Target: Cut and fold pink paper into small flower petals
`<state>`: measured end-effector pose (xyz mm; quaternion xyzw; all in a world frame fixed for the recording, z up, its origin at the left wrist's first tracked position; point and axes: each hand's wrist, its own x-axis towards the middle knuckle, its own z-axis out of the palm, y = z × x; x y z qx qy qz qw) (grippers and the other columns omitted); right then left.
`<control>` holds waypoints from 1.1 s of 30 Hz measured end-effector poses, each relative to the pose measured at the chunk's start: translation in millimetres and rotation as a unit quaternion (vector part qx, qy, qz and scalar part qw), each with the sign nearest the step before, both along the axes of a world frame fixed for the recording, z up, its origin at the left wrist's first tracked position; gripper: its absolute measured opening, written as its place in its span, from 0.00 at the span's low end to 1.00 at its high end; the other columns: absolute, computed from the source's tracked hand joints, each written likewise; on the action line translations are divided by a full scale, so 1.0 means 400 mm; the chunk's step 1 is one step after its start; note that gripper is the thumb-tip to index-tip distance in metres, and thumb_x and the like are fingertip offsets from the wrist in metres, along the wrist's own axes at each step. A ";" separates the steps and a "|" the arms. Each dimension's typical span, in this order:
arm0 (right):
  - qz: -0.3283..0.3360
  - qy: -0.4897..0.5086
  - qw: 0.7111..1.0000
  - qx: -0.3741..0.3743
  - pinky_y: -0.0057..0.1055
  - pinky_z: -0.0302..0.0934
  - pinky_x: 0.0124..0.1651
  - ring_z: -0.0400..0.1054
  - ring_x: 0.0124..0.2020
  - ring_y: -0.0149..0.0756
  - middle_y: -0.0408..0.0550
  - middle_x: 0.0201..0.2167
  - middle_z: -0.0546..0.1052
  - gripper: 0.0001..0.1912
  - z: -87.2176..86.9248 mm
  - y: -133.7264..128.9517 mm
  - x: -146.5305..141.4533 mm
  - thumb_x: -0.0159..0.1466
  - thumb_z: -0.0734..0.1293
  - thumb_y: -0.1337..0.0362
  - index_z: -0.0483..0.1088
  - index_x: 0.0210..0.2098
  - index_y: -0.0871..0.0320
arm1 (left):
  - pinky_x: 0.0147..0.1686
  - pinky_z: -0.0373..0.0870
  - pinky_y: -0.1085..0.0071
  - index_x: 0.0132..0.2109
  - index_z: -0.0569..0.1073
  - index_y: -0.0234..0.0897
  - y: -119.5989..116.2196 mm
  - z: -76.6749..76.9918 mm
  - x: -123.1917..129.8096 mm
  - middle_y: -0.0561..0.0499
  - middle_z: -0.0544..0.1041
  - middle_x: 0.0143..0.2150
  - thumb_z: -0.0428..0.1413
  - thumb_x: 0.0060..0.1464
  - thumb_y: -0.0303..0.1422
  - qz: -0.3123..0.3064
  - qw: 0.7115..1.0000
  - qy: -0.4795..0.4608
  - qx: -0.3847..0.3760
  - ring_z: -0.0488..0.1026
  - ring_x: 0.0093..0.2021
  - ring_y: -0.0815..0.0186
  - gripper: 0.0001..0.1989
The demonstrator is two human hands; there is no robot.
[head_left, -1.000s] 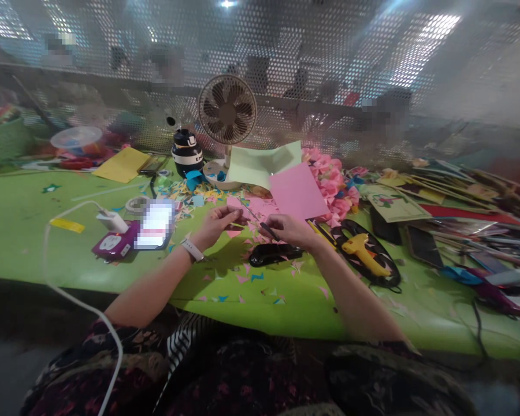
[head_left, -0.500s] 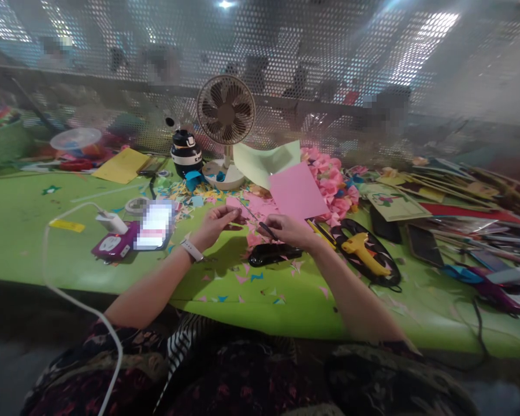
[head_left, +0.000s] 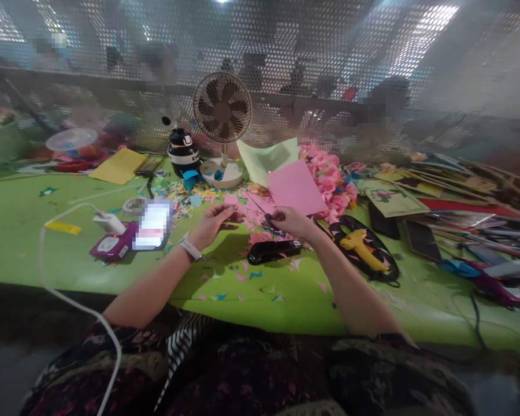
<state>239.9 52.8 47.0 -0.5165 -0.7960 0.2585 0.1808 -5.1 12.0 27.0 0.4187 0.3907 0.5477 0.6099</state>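
Note:
My right hand [head_left: 291, 223] is closed around the dark handles of a pair of scissors [head_left: 268, 219]. Their thin blades point up and to the left, over pink paper scraps [head_left: 260, 209]. Facing it, my left hand [head_left: 216, 224] has thumb and fingers pinched together. Whatever lies between those fingertips is too small to make out. Just below the scissors a black stapler [head_left: 274, 252] lies on the green tabletop [head_left: 225, 277]. A pink paper sheet [head_left: 295, 189] rests beyond my right hand, partly over a pale green sheet [head_left: 266, 159].
A small fan [head_left: 222, 110] and a black bottle [head_left: 183, 153] stand at the back, beside pink paper flowers [head_left: 327, 179]. To the right lies a yellow glue gun [head_left: 366, 251]. A lit phone [head_left: 153, 225], purple power adapter [head_left: 109, 247] and white cable [head_left: 43, 254] are on the left.
The scissors have come away slightly from my left hand, and their blades now point more upward. My right hand has shifted a little up and to the right.

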 end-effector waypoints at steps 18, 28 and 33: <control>-0.065 -0.237 0.967 0.062 0.30 0.51 0.32 0.71 0.38 0.43 0.52 0.37 0.80 0.12 -0.026 0.012 0.010 0.61 0.67 0.55 0.73 0.36 0.56 | 0.34 0.77 0.74 0.35 0.79 0.33 0.011 -0.021 0.011 0.46 0.83 0.34 0.58 0.57 0.33 -0.020 0.994 -0.081 -0.075 0.81 0.33 0.67 0.08; -0.084 -0.223 0.968 0.074 0.31 0.56 0.36 0.71 0.41 0.43 0.54 0.41 0.79 0.14 -0.044 0.026 0.019 0.60 0.68 0.54 0.74 0.38 0.58 | 0.48 0.75 0.71 0.45 0.78 0.32 -0.002 -0.003 0.015 0.46 0.83 0.41 0.60 0.53 0.23 -0.052 0.993 -0.073 -0.077 0.80 0.39 0.68 0.11; -0.092 -0.230 0.967 0.051 0.31 0.56 0.35 0.71 0.41 0.43 0.53 0.40 0.79 0.14 -0.044 0.024 0.016 0.60 0.68 0.53 0.75 0.38 0.57 | 0.52 0.73 0.70 0.46 0.76 0.33 -0.007 -0.009 0.020 0.47 0.83 0.43 0.61 0.49 0.18 -0.057 0.994 -0.078 -0.049 0.80 0.44 0.68 0.16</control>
